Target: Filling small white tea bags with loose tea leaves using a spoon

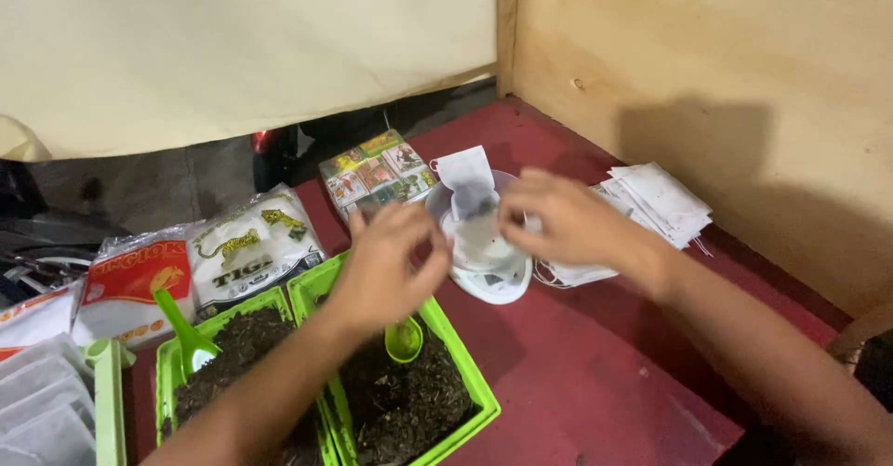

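Note:
A small white paper pouch (pixel 468 179) stands upright on a round white scale (pixel 491 285). My right hand (pixel 558 217) pinches the pouch's right edge over the scale. Left of the scale my left hand (pixel 383 263) hovers with fingers bent, above a green tray (pixel 465 373) of dark loose material. Whether its fingertips touch the pouch is blurred. A small green scoop (pixel 404 338) lies in that tray just under the left hand.
A second green tray (pixel 169 364) with a green scoop (pixel 182 330) sits on the left. Sealed bags (pixel 246 243) and a block of colourful packets (pixel 377 173) lie behind. White empty pouches (pixel 662 201) are stacked by the wooden wall (pixel 726 75). A red tabletop (pixel 595 382) is underneath.

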